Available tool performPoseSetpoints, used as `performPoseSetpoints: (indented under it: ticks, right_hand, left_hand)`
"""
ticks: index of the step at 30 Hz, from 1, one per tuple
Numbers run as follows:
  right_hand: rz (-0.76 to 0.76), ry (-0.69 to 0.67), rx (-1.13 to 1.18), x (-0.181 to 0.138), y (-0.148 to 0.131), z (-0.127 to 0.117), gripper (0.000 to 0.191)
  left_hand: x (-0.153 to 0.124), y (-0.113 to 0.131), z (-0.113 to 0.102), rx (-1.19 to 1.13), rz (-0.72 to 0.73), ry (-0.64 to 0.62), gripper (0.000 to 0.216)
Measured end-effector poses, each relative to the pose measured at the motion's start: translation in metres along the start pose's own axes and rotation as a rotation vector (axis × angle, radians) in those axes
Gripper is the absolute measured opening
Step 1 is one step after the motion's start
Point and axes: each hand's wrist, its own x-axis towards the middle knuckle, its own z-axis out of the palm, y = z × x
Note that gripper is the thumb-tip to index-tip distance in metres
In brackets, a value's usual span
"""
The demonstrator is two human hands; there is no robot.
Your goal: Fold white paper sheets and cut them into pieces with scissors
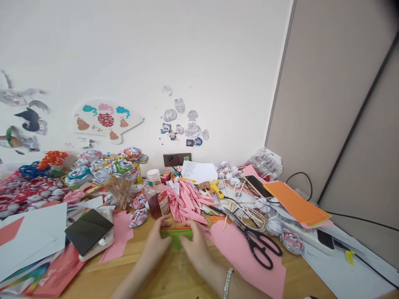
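Note:
Between my two hands is a small stack of coloured paper, green in front with an orange edge behind it [176,240]. My left hand [159,236] is closed on its left end, thumb in front and fingers behind. On the other end, my right hand [193,241] pinches it the same way; a sparkling bracelet [228,282] circles that wrist. Just beyond stands a jar of amber liquid with a white cap [156,199], beside a heap of folded pink paper strips [187,197]. Black-handled scissors [251,236] lie on pink paper [240,259] to the right.
Paper flowers on sticks [120,174] stand at the back left. A phone [89,231] lies nearer, at left. A yellow glue gun [215,189], a pearl strand [252,218] and wooden sticks clutter the back right. Orange sheets [297,203] and a white power strip [307,236] sit farther right.

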Motion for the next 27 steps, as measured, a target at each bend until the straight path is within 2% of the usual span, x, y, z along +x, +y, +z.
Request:
performPoseSetpoints:
  ticks: [3, 5, 10, 16, 19, 21, 23, 27]
  right_hand:
    - [-0.014, 0.035, 0.034, 0.000, 0.001, 0.002, 0.010]
    - [-0.020, 0.052, 0.027, 0.002, 0.005, 0.004, 0.012]
    - [-0.086, -0.002, 0.003, 0.003, 0.014, 0.008, 0.016]
    - [-0.097, -0.041, -0.073, -0.004, 0.009, 0.006, 0.016]
    - [-0.197, -0.164, -0.109, -0.008, 0.009, 0.005, 0.014]
    - [-0.218, -0.211, -0.188, -0.009, 0.012, 0.005, 0.028]
    - [-0.198, -0.206, -0.305, -0.007, 0.014, 0.005, 0.033]
    - [-0.197, -0.136, -0.424, -0.001, 0.011, 0.001, 0.022]
  left_hand:
    - [-0.002, -0.007, 0.008, -0.080, -0.050, 0.135, 0.032]
    - [-0.003, -0.011, 0.012, -0.091, -0.050, 0.181, 0.025]
    - [-0.003, -0.017, 0.019, -0.106, -0.022, 0.285, 0.037]
    - [-0.005, -0.020, 0.018, -0.153, -0.049, 0.323, 0.037]
    - [-0.005, -0.020, 0.016, -0.183, -0.058, 0.333, 0.036]
    - [-0.003, -0.019, 0.014, -0.198, -0.072, 0.339, 0.034]
    - [0.000, -0.017, 0.011, -0.209, -0.095, 0.345, 0.032]
    - [0.003, -0.010, 0.010, -0.237, -0.114, 0.370, 0.034]
